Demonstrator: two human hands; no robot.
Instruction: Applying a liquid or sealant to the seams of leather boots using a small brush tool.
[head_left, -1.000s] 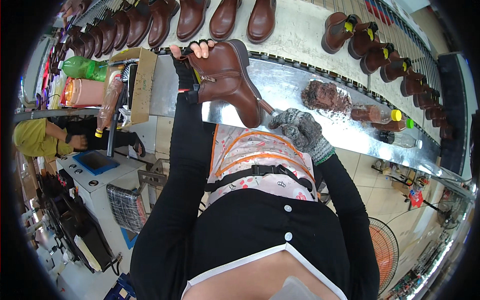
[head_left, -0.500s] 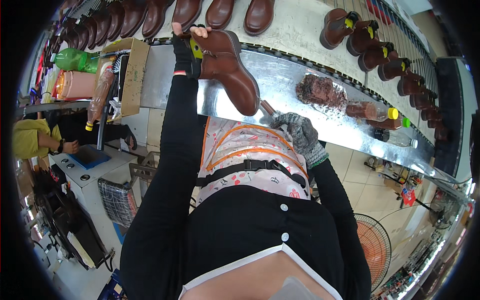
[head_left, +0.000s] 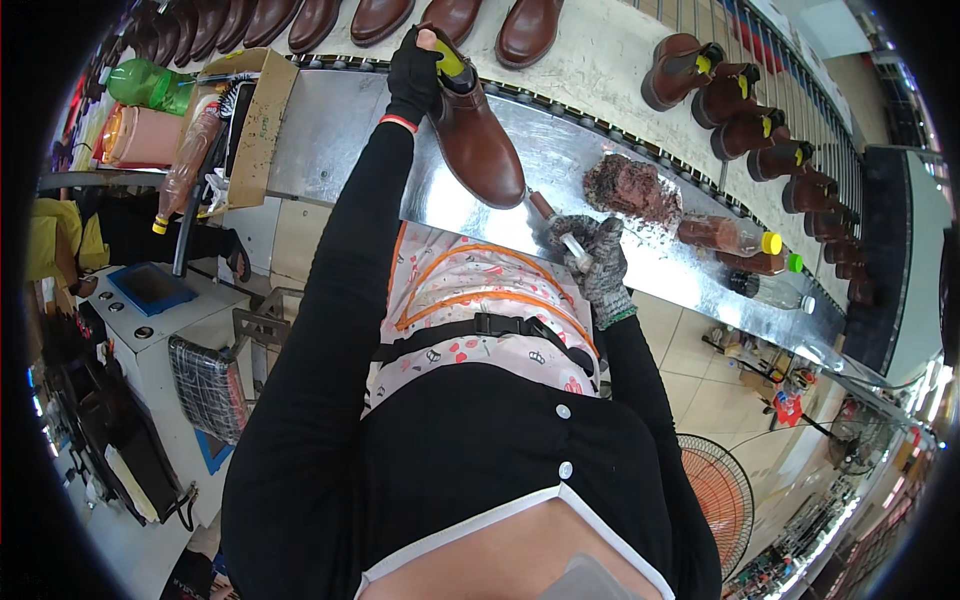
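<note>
My left hand (head_left: 414,78), in a black fingerless glove, grips the top of a brown ankle boot (head_left: 475,140) with a yellow insert, held over the far side of a metal worktop (head_left: 560,170) beside the conveyor. My right hand (head_left: 592,252), in a grey knitted glove, is closed on a small brush (head_left: 552,222) with a brown handle, close to my apron and just right of the boot's toe. A dark, stained rag or sponge (head_left: 632,187) lies on the worktop beyond the right hand.
Brown boots (head_left: 735,90) ride a conveyor (head_left: 600,60) beyond the worktop. Plastic bottles (head_left: 730,237) lie at the worktop's right. A cardboard box (head_left: 258,120) and bottles (head_left: 150,85) stand at left. A person in yellow (head_left: 55,245) sits at lower left; a fan (head_left: 720,500) stands on the floor.
My left hand has carried the boot away from me, from the near part of the worktop toward the conveyor. My right hand has shifted slightly right, still holding the brush.
</note>
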